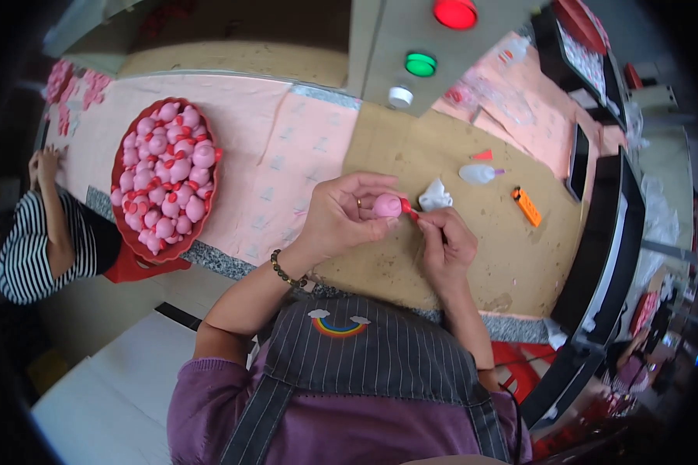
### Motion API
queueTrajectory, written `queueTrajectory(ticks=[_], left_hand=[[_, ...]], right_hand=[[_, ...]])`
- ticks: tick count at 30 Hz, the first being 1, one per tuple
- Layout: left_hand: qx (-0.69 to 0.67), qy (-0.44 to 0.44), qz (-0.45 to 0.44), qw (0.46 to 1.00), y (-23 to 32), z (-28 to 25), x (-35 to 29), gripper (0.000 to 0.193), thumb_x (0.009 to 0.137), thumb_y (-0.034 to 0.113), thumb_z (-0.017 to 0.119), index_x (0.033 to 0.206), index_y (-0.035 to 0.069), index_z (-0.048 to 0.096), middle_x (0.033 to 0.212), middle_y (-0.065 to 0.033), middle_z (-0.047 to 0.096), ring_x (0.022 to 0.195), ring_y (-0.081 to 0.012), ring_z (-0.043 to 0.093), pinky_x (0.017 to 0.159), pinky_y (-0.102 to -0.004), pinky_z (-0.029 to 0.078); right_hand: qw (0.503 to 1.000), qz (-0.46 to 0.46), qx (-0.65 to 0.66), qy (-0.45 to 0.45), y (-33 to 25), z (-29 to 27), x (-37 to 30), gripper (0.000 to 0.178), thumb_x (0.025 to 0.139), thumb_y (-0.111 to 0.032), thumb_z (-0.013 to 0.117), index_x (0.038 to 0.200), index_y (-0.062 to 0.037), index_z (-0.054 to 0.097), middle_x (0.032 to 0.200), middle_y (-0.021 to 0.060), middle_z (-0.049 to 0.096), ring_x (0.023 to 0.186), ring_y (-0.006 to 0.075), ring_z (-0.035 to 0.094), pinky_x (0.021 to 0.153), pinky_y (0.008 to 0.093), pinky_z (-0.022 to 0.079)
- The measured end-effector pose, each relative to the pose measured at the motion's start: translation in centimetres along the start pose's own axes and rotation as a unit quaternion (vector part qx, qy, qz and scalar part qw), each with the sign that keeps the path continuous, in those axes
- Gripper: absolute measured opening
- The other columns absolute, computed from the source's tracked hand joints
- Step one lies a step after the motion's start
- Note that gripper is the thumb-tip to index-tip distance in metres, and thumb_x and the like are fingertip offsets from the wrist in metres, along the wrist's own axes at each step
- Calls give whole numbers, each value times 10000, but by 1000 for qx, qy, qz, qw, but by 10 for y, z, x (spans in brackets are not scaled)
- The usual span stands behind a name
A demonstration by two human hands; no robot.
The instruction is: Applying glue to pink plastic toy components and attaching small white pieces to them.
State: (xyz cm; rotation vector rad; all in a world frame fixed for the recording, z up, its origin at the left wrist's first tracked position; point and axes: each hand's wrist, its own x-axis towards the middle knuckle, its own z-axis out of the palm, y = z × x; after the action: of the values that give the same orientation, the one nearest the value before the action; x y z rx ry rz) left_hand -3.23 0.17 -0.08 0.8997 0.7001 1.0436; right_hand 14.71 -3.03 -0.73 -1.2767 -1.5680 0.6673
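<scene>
Above the brown board (349, 271), my left hand (337, 219) is closed around a small pink round toy figure (386, 205) with a red part on its right side. My right hand (447, 242) pinches a thin red piece (413, 215) that meets the figure there. Whether that piece is joined to the figure or separate, I cannot tell. A crumpled white cloth (435, 195) lies just beyond the right fingertips. To the left, a red scalloped basket (208, 208) is heaped with many similar pink and red figures (167, 167).
Right of the cloth lie a small squeeze bottle (477, 173), a red scrap (482, 155) and an orange-handled tool (527, 207). A machine panel with red, green (420, 64) and white buttons stands at the back. A black tray (597, 248) edges the right. Another person (43, 240) is at far left.
</scene>
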Motion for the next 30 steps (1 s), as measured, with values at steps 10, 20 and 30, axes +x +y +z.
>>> queueTrajectory(ticks=[10,20,30], left_hand=[[-15,26,65,997,4,-13,6,328,748,-95,628,1067,-77,553,1100,-176,607,958,-199,632,818,-277,524],[-14,17,81,996,2,-12,8,312,762,-78,616,1069,-76,558,1093,-160,611,949,-192,633,815,-277,532],[-3,-70,51,996,-6,-10,3,336,795,66,683,1088,-37,555,997,-103,620,884,-124,605,721,-229,495]], right_hand=[[999,14,-7,-30,-4,2,-5,76,786,105,564,783,34,590,690,54,553,625,105,503,577,211,393],[999,16,-7,-36,-1,2,-5,60,799,91,575,784,35,592,697,50,553,632,102,498,582,210,393],[984,66,165,34,0,-5,-7,48,817,73,571,833,30,585,760,48,557,601,75,472,538,188,370]])
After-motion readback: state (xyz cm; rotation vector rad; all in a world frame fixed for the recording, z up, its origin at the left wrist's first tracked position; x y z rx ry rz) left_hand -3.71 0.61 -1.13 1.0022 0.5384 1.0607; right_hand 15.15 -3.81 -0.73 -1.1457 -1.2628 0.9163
